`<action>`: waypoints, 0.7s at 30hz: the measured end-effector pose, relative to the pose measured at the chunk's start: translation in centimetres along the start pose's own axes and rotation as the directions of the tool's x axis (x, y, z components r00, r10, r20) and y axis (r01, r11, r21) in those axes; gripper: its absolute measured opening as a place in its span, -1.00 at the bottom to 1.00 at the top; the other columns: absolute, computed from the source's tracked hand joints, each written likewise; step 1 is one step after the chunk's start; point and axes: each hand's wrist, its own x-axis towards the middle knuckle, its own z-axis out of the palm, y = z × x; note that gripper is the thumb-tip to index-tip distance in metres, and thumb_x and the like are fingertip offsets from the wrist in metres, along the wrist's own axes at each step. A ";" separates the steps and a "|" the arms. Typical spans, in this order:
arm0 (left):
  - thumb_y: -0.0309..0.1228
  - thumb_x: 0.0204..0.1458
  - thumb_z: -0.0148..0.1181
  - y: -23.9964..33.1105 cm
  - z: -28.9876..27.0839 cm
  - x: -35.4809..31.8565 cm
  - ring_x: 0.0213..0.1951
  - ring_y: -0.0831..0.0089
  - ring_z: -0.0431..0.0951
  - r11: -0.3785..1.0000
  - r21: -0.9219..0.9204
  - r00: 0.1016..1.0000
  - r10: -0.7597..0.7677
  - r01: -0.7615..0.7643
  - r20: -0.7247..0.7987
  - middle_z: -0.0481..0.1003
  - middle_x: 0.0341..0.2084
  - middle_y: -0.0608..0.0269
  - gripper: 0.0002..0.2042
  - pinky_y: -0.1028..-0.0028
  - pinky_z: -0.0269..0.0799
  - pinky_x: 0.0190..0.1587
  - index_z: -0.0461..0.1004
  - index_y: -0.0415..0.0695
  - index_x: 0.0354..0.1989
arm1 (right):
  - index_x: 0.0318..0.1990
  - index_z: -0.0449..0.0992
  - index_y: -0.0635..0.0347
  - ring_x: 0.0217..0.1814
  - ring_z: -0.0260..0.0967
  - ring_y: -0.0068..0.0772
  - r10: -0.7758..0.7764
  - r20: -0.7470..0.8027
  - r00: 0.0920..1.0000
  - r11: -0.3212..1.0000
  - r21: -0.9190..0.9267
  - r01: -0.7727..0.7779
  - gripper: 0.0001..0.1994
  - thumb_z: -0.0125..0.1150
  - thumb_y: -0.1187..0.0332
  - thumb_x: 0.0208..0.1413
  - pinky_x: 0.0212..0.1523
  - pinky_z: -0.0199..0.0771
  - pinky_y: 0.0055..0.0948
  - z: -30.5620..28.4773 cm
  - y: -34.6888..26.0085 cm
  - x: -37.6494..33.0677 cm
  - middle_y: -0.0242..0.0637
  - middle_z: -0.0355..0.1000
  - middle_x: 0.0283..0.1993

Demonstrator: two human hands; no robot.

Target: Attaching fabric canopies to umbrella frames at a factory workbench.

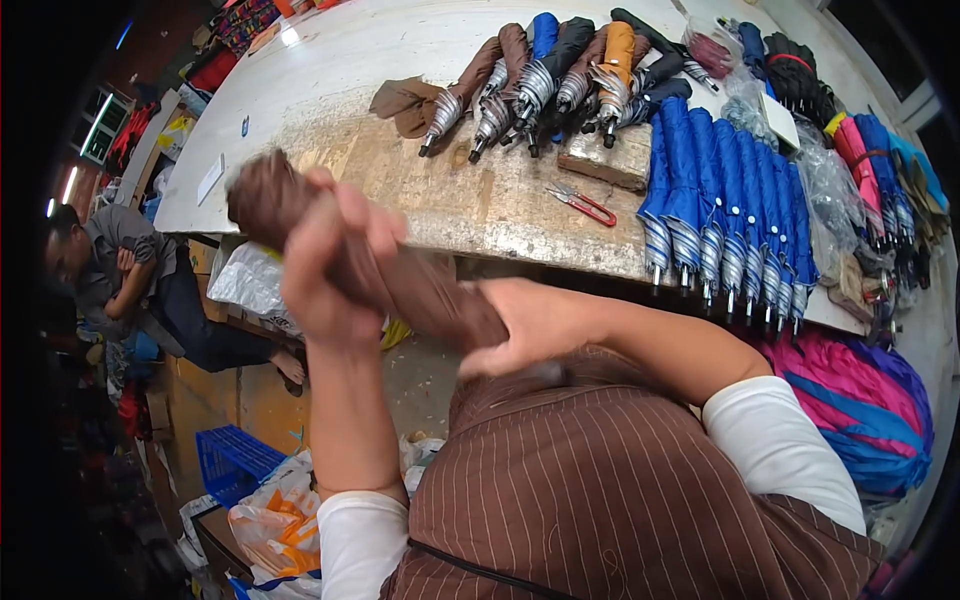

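Note:
A brown rolled umbrella [425,295] slants across in front of my body, somewhat blurred by motion. Around its upper part wraps my left hand [335,260], fingers closed on the cloth. My right hand [530,320] grips the lower end, close to the striped brown apron [620,480]. The umbrella's bunched top [262,195] sticks out past my left hand. Beyond it, on the worn wooden worktop [400,190], lies a flat brown cloth piece [405,105] beside several rolled umbrellas [535,85] in brown, black, blue and orange.
Red-handled thread snips [583,205] lie near a wooden block [603,165]. A row of blue umbrellas [720,200] hangs over the table's front edge at right. Pink and blue fabric [850,400] bulges below. Left are a seated person [125,270], a blue crate [235,462] and plastic bags [280,525].

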 end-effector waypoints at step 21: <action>-0.23 0.08 0.11 -2.7 10.0 -3.3 -0.25 0.12 0.49 0.922 -0.006 0.817 -0.341 0.388 0.465 0.47 -0.26 -0.08 -0.61 0.13 0.40 -0.12 0.36 -0.29 -0.05 | 0.20 0.12 0.43 0.30 0.07 0.14 0.070 -0.465 0.882 0.939 -0.269 -0.216 -0.35 0.17 0.19 0.04 0.30 0.05 -0.21 -0.4 9.1 4.0 0.32 0.07 0.23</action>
